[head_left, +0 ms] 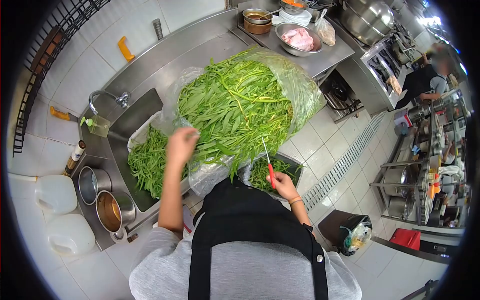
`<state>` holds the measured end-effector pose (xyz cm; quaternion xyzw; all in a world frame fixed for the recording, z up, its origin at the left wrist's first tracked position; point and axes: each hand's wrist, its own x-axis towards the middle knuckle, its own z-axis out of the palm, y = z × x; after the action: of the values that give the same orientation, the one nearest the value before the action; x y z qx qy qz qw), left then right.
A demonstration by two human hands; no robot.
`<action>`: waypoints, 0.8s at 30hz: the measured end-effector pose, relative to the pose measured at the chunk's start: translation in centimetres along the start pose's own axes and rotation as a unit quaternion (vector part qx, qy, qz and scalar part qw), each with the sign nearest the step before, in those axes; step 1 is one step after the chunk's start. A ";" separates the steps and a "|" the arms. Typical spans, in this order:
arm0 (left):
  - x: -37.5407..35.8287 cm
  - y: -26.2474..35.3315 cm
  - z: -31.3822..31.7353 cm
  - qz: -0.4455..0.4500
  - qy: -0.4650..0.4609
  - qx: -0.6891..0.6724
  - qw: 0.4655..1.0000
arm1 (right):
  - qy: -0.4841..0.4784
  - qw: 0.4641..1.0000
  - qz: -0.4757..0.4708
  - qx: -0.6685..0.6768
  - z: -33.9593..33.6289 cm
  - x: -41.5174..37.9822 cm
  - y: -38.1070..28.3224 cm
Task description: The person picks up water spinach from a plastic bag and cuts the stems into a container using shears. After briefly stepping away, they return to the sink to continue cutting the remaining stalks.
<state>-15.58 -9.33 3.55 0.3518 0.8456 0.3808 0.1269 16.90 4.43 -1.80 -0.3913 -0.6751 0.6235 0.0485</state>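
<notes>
A large heap of long-stemmed leafy greens (235,95) lies in an open clear plastic bag (300,85) on the steel counter. My right hand (285,186) is closed round the red handle of a small knife (270,170), its narrow blade pointing up toward the heap's front edge. Near the heap's left side, my left hand (181,145) is smeared by motion, with its fingers bent. More greens (148,162) fill a white container in the sink to the left. Below the knife, a dark bin (296,175) also holds greens.
The sink (120,130) has a curved faucet (97,95) behind it. Steel pots (116,210) and white jugs (70,235) stand at left. A bowl of raw meat (300,40) sits at the back right. A trash bin (345,227) stands on the floor; another person (425,80) is far right.
</notes>
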 end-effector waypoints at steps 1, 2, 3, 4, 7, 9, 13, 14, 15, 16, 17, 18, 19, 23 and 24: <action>-0.1 1.7 2.7 0.072 -0.036 0.007 0.997 | -0.001 1.000 -0.012 0.007 0.2 0.6 -0.5; 0.0 2.9 5.5 0.089 -0.063 -0.002 0.994 | 0.002 1.000 -0.018 0.003 0.5 1.1 -0.8; -0.1 4.1 7.8 0.119 -0.068 0.018 0.990 | 0.003 1.000 -0.018 0.001 0.7 1.7 -0.8; -0.1 4.7 10.0 0.183 -0.033 0.034 0.982 | 0.009 1.000 -0.014 -0.015 0.9 2.3 -0.6; 0.7 4.6 13.8 0.208 -0.017 0.104 0.972 | 0.014 1.000 -0.009 -0.014 1.2 3.1 -1.0; 1.0 4.0 14.2 0.212 -0.015 0.094 0.973 | 0.021 0.992 0.073 0.103 1.3 4.5 1.4; 0.4 4.9 11.8 0.233 0.037 0.050 0.971 | 0.000 0.996 0.015 0.091 0.2 3.3 3.0; -0.1 5.6 10.7 0.245 0.065 0.028 0.967 | -0.012 0.989 0.030 0.145 0.1 2.1 2.3; -0.5 6.0 9.9 0.244 0.062 0.031 0.967 | -0.014 0.988 0.033 0.149 0.3 1.4 1.9; -0.8 6.3 9.4 0.222 0.056 -0.024 0.973 | -0.053 0.984 0.003 0.170 0.3 0.8 1.9; -1.1 6.6 9.0 0.199 0.051 -0.079 0.976 | -0.091 0.977 -0.027 0.190 0.1 0.2 1.8; -1.3 6.9 8.8 0.179 0.027 -0.138 0.974 | -0.133 0.970 -0.049 0.198 -0.1 -0.2 1.3; -1.5 7.1 9.0 0.177 0.027 -0.137 0.974 | -0.135 0.970 -0.048 0.198 0.0 -0.6 1.0; -2.0 8.0 9.4 0.155 0.009 -0.222 0.963 | -0.147 0.968 -0.106 0.173 0.5 -1.5 -0.1; -2.0 8.1 9.6 0.156 -0.008 -0.224 0.962 | -0.141 0.973 -0.096 0.157 0.4 -1.6 -0.2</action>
<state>-5.50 -1.64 2.92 0.4445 0.6724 0.5731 0.1481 17.71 3.13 -1.07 -0.2201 -0.6034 0.7630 0.0727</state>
